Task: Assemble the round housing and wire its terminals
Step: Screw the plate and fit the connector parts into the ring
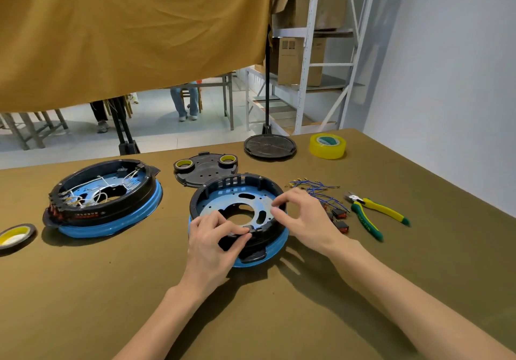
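Observation:
A round black housing (223, 189) with a blue rim and a blue inner plate sits in the middle of the table. My left hand (212, 243) pinches a small black part (245, 231) at the housing's near wall. My right hand (301, 214) hovers over the housing's right rim, thumb and forefinger curled close together; whether they hold anything is hidden. Blue wires with terminals (315, 188) lie just right of the housing. Small black and red switches (339, 218) lie beside my right wrist.
A second housing (103, 200), wired with white leads, stands at the left. A black cover plate (205, 171) carrying two tape rolls, a round black lid (269, 146), a yellow tape roll (327, 146), yellow-green pliers (374, 215) and another tape roll (15, 234) lie around.

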Action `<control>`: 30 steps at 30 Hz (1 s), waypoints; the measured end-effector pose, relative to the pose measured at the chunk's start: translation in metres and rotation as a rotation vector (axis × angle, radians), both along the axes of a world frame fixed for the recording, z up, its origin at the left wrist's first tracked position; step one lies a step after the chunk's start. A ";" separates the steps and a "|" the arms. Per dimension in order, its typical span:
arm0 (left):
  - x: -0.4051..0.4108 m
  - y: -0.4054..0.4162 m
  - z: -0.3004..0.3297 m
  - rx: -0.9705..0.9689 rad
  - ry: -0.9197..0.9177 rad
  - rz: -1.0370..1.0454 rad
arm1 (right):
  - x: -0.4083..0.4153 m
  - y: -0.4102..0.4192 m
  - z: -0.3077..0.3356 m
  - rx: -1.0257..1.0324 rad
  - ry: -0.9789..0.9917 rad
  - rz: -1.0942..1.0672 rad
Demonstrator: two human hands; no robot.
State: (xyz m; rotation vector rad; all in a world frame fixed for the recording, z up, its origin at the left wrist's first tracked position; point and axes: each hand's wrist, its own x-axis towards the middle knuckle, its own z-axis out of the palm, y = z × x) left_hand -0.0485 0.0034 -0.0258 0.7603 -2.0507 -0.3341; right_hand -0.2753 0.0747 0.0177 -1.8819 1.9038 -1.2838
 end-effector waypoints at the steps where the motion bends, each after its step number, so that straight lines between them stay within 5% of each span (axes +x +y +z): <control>1: -0.001 0.000 0.001 -0.004 -0.008 0.011 | -0.003 0.004 -0.001 0.033 0.032 0.030; 6: -0.006 0.014 0.009 -0.073 -0.084 0.037 | 0.004 0.011 -0.014 0.103 0.166 0.177; 12: 0.001 0.032 0.021 -0.014 -0.106 -0.155 | -0.014 0.009 0.003 0.098 0.263 -0.014; 22: 0.030 -0.004 0.022 -0.001 -0.295 0.014 | 0.027 -0.004 -0.012 0.349 -0.264 0.013; 30: 0.005 0.006 0.039 0.010 -0.224 -0.199 | -0.011 -0.003 -0.003 0.108 0.109 -0.440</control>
